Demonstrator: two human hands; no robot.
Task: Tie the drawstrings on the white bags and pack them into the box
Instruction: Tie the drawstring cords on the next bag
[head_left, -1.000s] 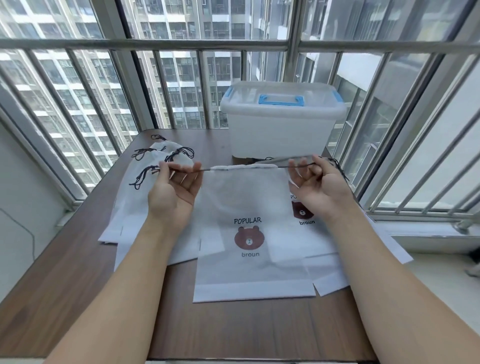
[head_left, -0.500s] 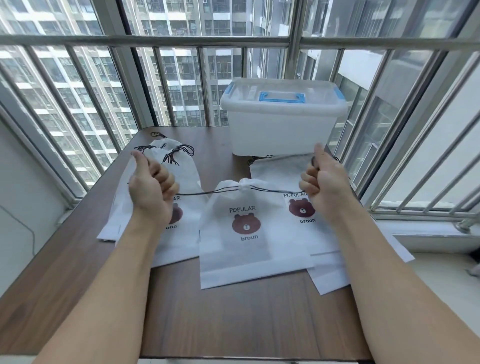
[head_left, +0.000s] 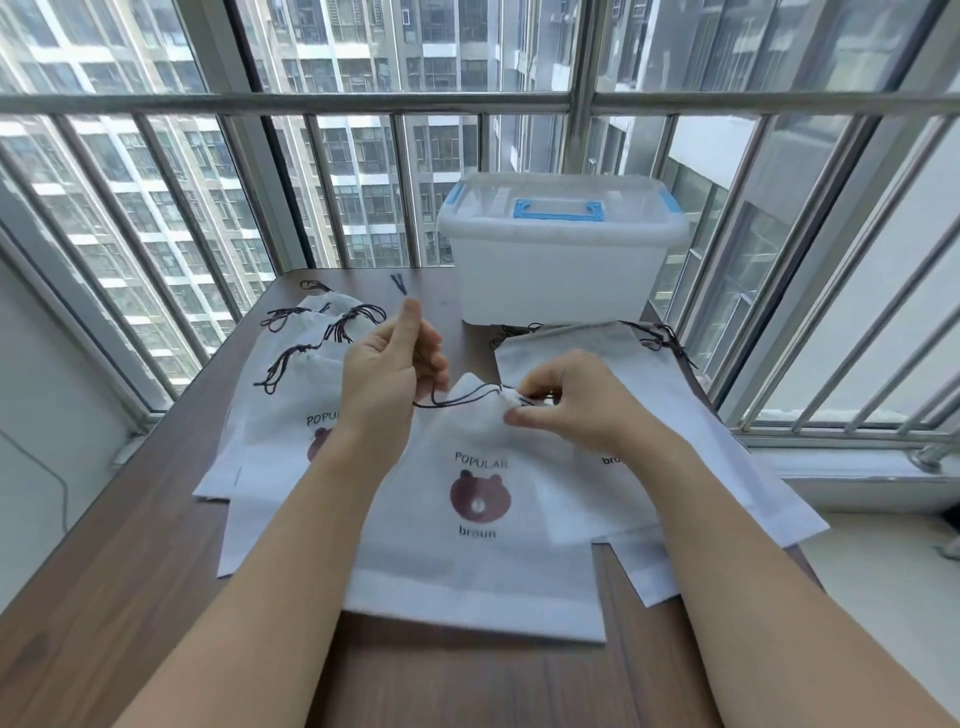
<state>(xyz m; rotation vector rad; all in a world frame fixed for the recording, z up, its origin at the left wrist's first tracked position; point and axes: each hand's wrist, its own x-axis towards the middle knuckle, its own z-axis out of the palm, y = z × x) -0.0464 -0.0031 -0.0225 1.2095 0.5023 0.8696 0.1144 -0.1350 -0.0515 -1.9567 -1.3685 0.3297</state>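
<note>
At the far left of the brown wood-grain desk (head_left: 130, 597) we see a pile of white drawstring bags (head_left: 291, 415), overlapping and lying flat, their necks gathered and their black cords (head_left: 291, 358) bunched in loops at the top; part of the word POPULAR and a brown bear print show on the front one. Moving right, our left hand (head_left: 389, 374) is raised above the desk, its grip closed to a pinch of thumb and forefinger on a black drawstring (head_left: 452, 400), whose frayed end (head_left: 399, 283) sticks up above the fingertips. The cord runs down and right to the cinched neck of the middle bag (head_left: 478, 566), which lies flat at the centre of the desk: white fabric with a hem band along its lower edge, printed with POPULAR, a brown bear face and the word broun. Our right hand (head_left: 566, 405) rests at that neck, its grip curled in on the puckered cloth and the cord there. Behind it stands a translucent white storage box (head_left: 561, 260), lid on, with blue handle and blue clips, at the far edge of the desk. Further right lies another stack of white bags (head_left: 649, 405), tops not drawn in, black cords trailing at the upper right corner. Metal window bars (head_left: 831, 286) stand just beyond.
</note>
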